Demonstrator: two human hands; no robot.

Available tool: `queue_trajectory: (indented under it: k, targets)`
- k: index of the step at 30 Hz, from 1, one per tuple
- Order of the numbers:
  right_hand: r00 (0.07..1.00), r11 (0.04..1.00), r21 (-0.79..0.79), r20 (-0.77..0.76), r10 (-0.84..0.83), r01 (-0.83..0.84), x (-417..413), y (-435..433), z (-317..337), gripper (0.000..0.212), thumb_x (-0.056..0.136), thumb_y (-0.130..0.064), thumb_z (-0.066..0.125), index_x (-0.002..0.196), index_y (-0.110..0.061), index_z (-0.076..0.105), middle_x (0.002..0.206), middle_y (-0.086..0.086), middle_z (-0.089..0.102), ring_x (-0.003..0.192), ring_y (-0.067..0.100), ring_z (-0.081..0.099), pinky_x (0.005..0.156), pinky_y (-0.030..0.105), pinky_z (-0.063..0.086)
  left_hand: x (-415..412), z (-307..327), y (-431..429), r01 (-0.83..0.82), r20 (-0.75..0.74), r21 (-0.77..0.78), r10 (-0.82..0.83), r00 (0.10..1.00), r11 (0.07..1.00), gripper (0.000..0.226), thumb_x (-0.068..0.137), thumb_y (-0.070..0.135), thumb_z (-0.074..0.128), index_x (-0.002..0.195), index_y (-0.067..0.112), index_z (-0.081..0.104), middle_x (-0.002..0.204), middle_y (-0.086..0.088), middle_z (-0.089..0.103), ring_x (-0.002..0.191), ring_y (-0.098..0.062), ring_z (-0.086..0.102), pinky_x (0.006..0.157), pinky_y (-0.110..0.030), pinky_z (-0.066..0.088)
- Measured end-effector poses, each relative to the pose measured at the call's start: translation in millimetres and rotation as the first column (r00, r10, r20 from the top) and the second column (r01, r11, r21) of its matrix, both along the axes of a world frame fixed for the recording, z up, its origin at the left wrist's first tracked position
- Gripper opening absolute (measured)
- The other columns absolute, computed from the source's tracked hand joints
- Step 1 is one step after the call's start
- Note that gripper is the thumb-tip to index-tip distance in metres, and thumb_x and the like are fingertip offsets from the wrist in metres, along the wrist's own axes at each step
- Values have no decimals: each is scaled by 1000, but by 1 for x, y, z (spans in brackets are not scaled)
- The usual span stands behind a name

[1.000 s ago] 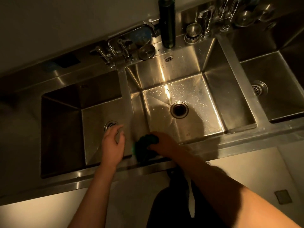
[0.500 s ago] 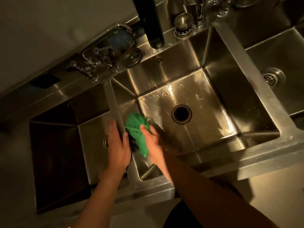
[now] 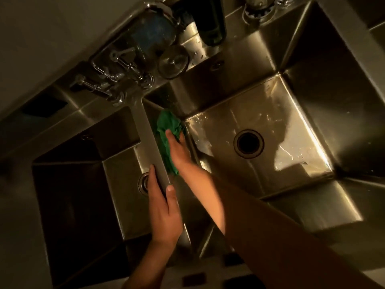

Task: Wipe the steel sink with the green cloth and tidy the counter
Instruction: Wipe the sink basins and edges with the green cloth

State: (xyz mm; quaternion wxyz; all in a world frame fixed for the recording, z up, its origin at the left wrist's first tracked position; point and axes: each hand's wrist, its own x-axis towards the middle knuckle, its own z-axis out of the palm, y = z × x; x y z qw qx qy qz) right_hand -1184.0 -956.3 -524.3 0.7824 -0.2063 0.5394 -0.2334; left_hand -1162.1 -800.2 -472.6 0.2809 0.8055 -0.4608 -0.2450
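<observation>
Steel sink with two basins: left hand grips the divider, right hand clutches one green cloth.

Left hand clasping, right hand extended forward, gripping
</observation>
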Motion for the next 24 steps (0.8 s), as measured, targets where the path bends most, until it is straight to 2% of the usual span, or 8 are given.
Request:
queue_trajectory:
  k: [4, 9, 12, 15, 18, 21, 24]
  targets:
    - [999, 999, -48, -45, -21, 19, 15, -30, -31, 72, 99, -61, 44, 160, -28, 22, 162, 4, 34, 147, 28, 34, 120, 43, 28, 3, -1, 0, 22, -23, 4, -22, 999, 1000, 61, 107, 51, 34, 163, 42, 10, 169, 23, 16, 155, -2, 20, 121, -16, 25]
    - [997, 996, -56, -39, -67, 64, 22, -33, -58, 62, 103, -46, 48, 157, -21, 30, 157, 7, 42, 144, 26, 40, 120, 46, 31, 2, -1, 1, 26, -34, 5, -26, 999, 1000, 62, 110, 40, 36, 165, 28, 11, 171, 15, 16, 157, -6, 19, 125, -25, 22]
    - [995, 997, -42, -77, -63, 60, 20, -24, -72, 61, 102, -48, 48, 156, -22, 33, 154, 8, 46, 141, 27, 43, 119, 44, 34, 4, -2, 1, 31, -30, -12, -31, 999, 999, 61, 110, 37, 37, 165, 26, 12, 171, 12, 17, 157, -8, 19, 125, -29, 23]
    - [993, 999, 24, -109, -44, 47, 8, -1, -83, 59, 103, -48, 47, 155, -22, 35, 151, 8, 49, 139, 28, 47, 117, 43, 36, 4, -3, 2, 41, -29, -13, -41, 999, 999, 61, 110, 38, 37, 165, 27, 11, 171, 14, 16, 157, -7, 19, 125, -24, 21]
    - [971, 988, 151, -233, 51, -16, -8, 34, -89, 64, 102, -54, 44, 155, -20, 34, 155, 9, 45, 141, 31, 43, 118, 38, 32, 4, -3, 1, 33, -28, -5, -33, 999, 999, 62, 110, 38, 37, 165, 31, 10, 171, 18, 15, 156, -3, 19, 121, -14, 20]
    - [952, 977, 215, -300, 65, 1, -21, 61, -80, 57, 104, -47, 46, 148, -11, 44, 152, 13, 48, 138, 32, 46, 113, 34, 32, 3, -3, 1, 18, -26, -7, -18, 999, 1000, 62, 109, 42, 37, 164, 33, 11, 170, 20, 16, 155, -2, 20, 122, -16, 21]
    - [946, 973, 229, -311, 95, -23, -30, 80, -62, 55, 106, -40, 45, 147, -4, 45, 154, 16, 45, 142, 32, 41, 117, 35, 30, 2, -2, 1, 3, -39, -10, -3, 999, 1000, 62, 108, 45, 37, 164, 36, 12, 169, 23, 17, 154, 0, 20, 122, -15, 21]
